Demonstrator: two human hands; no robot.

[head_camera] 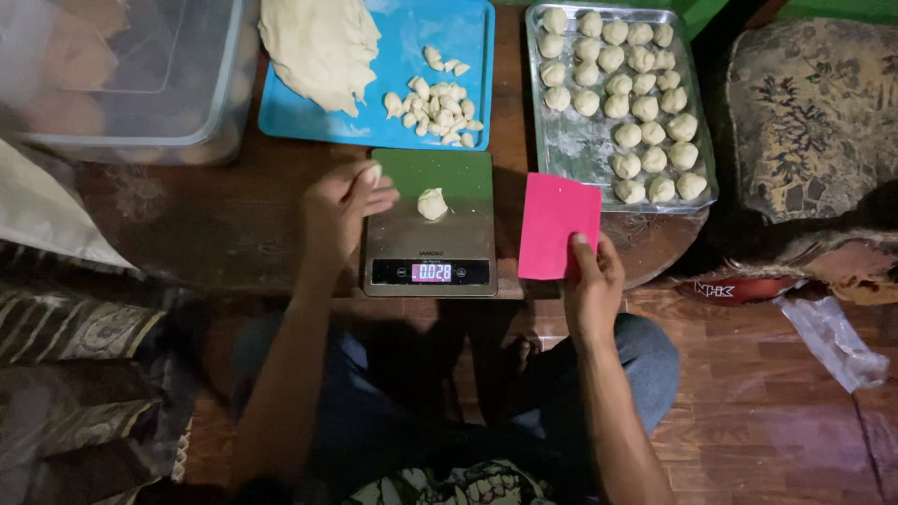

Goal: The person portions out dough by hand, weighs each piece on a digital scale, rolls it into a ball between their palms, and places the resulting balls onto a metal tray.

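- A person seated cross-legged at a low wooden table [224, 224] weighs a dough piece [432, 203], which lies on the steel platform of a kitchen scale [430, 245], clear of both hands.
- The left hand [341, 210] hovers at the scale's left edge, fingers curled together around what looks like a small pinch of dough; whether it grips firmly cannot be told.
- The right hand [591, 281] is clamped on a pink scraper card [557, 238], thumb on its lower edge, just right of the scale.
- Judged from the frame, the weighing goes best with both hands off the platform, and any pinch added or removed gently at the piece's centre.
- Behind the scale, a blue cutting board [412, 23] carries a large dough slab [318, 47] and a scatter of cut dough bits [435, 108].
- To the right, a floured metal tray [580, 145] holds rows of rolled dough balls [617, 93].
- A clear plastic tub [131, 84] stands at far left; nothing blocks the scale, though the card sits near the tray's corner.
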